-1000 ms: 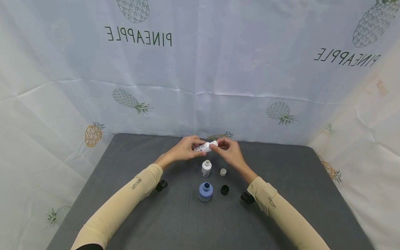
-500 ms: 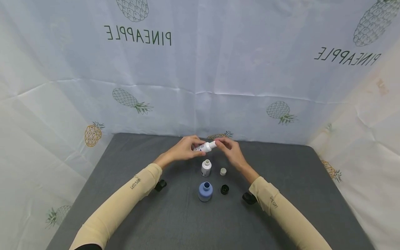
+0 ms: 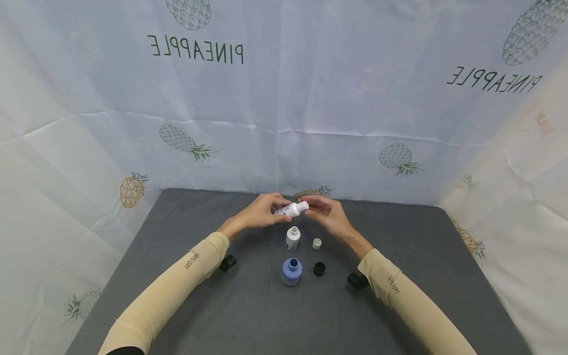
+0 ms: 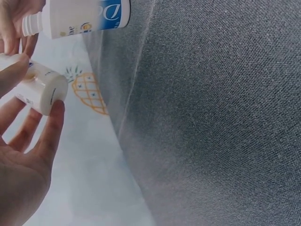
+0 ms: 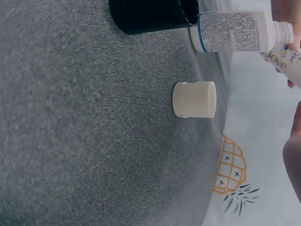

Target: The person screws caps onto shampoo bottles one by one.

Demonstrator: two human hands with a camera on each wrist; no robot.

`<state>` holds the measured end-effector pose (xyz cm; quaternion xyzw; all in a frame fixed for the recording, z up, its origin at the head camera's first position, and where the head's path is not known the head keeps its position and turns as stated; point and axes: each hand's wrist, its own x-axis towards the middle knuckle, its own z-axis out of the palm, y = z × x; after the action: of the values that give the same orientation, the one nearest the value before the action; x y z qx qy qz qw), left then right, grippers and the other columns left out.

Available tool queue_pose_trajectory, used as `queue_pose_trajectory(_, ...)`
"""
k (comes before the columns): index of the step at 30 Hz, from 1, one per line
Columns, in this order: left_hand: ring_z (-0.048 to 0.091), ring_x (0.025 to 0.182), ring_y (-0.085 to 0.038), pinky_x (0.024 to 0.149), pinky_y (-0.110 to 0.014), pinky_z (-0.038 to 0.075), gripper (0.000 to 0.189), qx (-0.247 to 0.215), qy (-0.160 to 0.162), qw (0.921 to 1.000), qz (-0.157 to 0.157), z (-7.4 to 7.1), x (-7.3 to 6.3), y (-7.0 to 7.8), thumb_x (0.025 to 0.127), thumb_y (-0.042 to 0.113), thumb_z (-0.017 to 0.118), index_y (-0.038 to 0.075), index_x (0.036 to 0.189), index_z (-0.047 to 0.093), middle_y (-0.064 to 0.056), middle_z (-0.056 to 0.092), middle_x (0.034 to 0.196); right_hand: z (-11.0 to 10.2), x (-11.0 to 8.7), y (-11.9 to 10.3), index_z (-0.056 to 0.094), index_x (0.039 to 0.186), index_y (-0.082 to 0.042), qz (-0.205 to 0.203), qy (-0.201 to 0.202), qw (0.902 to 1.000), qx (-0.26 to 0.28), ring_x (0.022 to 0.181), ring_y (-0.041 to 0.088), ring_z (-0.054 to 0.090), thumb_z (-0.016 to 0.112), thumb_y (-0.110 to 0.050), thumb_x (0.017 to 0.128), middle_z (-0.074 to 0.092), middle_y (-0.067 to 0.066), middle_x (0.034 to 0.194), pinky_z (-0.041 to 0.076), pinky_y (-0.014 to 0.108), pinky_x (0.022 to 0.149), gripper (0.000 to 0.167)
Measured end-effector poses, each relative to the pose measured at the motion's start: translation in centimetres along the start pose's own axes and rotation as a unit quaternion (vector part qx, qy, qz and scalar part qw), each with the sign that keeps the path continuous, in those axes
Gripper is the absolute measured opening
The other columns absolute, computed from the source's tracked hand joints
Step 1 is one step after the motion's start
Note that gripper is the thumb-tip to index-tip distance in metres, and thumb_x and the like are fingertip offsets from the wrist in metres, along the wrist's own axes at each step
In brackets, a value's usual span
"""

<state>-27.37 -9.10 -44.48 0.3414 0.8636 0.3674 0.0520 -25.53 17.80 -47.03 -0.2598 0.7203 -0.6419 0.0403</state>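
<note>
One white bottle [image 3: 288,210], partly behind fingers [image 4: 52,126]

The tilted bottle [image 3: 289,210] is white, the squat bottle [image 3: 291,276] blue, the curtain [image 3: 328,88] pineapple-patterned.

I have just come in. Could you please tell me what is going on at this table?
A person's left hand holds a small white bottle, tilted, above the grey table. The right hand is by its top end, fingers apart; I cannot tell if they touch. Nearer the person, an uncapped white bottle and an uncapped blue bottle stand upright, with a white cap and a black cap beside them.
</note>
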Motion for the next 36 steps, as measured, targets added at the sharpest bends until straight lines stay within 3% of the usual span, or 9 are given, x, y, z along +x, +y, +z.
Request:
queue_pose_trajectory(10,0.068,0.090,-0.015,0.078,-0.024,0.060,0.050,0.006,0.002,1.0000,0.005,0.1,0.1,0.0,0.097,0.022,0.084,0.003,0.141,0.071,-0.013,0.073,0.117,0.5,-0.2,-0.6,0.063,0.139,0.010,0.017,0.029,0.9992,-0.023,0.115,0.000,0.071,0.073,0.001,0.101,0.067,0.030,0.137,0.062,0.019,0.102,0.040)
queue_pose_trajectory(17,0.067,0.088,-0.014,0.077,-0.023,0.058,0.049,0.008,0.013,0.9998,0.011,0.2,0.0,0.1,0.097,0.021,0.084,0.002,0.141,0.072,-0.013,0.073,0.115,0.9,-0.1,-1.0,0.067,0.131,0.007,0.034,0.053,0.9965,-0.056,0.105,-0.001,0.072,0.075,-0.002,0.101,0.070,0.032,0.131,0.062,0.018,0.098,0.033)
queue_pose_trajectory(24,0.067,0.089,-0.015,0.077,-0.024,0.058,0.049,0.014,0.016,0.9997,0.011,0.2,0.0,0.4,0.097,0.019,0.084,0.002,0.141,0.071,-0.013,0.074,0.116,1.0,0.0,-1.1,0.069,0.124,0.003,0.063,0.078,0.9913,-0.086,0.100,0.000,0.072,0.078,-0.009,0.100,0.073,0.025,0.123,0.062,0.018,0.092,0.028)
queue_pose_trajectory(36,0.066,0.088,-0.015,0.076,-0.025,0.058,0.049,0.014,0.015,0.9997,0.011,0.3,-0.2,0.4,0.098,0.020,0.083,0.002,0.142,0.071,-0.014,0.073,0.115,1.3,-0.2,-0.9,0.068,0.119,0.001,0.077,0.096,0.9882,-0.090,0.096,0.003,0.071,0.079,-0.014,0.101,0.073,0.019,0.116,0.062,0.018,0.089,0.025)
